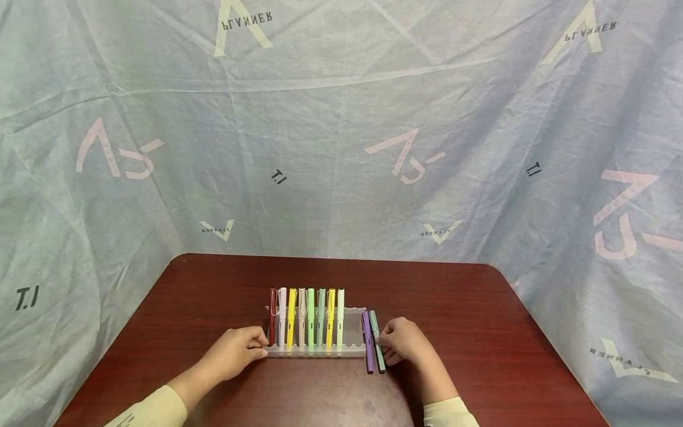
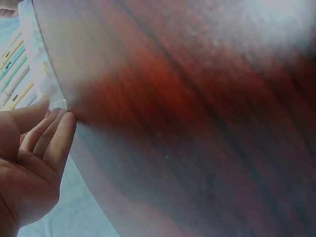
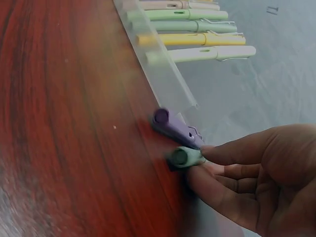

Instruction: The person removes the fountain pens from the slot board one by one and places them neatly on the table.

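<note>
A clear pen tray [image 1: 315, 352] holds several pens side by side, from a dark red pen [image 1: 273, 317] at its left to a pale green pen [image 1: 340, 317]. My left hand [image 1: 235, 353] holds the tray's left end between thumb and fingers; the left wrist view shows this hand [image 2: 37, 158] at the tray's corner. Beside the tray's right end lies a purple pen [image 1: 368, 343], slightly tilted. To its right is a grey-green pen [image 1: 377, 343], pinched by my right hand [image 1: 405, 341]. In the right wrist view, thumb and fingers grip this green pen [image 3: 190, 157] near the purple pen [image 3: 175, 129].
The dark red table [image 1: 213, 290] extends around the tray, with its rounded far corners near the hanging grey cloth [image 1: 331, 207]. The tray's right portion shows bare slots between the pale green pen and the purple pen.
</note>
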A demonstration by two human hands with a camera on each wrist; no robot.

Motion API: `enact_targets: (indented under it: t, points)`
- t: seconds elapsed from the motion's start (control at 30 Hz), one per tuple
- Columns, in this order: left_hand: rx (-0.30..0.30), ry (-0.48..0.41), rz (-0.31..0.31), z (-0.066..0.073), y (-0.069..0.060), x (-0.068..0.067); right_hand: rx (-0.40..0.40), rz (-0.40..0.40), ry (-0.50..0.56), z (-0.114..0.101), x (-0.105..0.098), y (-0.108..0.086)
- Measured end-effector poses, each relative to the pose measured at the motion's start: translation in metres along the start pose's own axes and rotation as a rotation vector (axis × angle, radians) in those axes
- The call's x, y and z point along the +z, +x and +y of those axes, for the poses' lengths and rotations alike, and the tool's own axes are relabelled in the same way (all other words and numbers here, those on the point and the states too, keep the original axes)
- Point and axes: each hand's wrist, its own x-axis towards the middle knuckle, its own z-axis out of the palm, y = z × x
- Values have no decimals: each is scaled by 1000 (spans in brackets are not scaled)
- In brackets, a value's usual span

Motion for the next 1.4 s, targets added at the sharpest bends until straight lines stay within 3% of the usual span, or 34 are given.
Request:
enact_targets:
  t: [0.4,0.77,0.87,1.03,1.2,1.4]
  points:
    - [-11,9,-5,1,1,0,-5,-26,10,-7,7,-2]
    - [-3,-4,-8,1,-2,-1,-19,-7,-48,-8,4,-1]
    - [-3,-5,-5,0,-1,0,-55,56,-76,-10,1,-1]
    - [1,1,-12,0,1,1,-182,155,-46,-20,2,-2]
    - [17,-5,-15,1,3,1,-285,161,-104,-28,22,2]
    - [7,0,-13,0,0,0,-285,153,-93,-34,47,11]
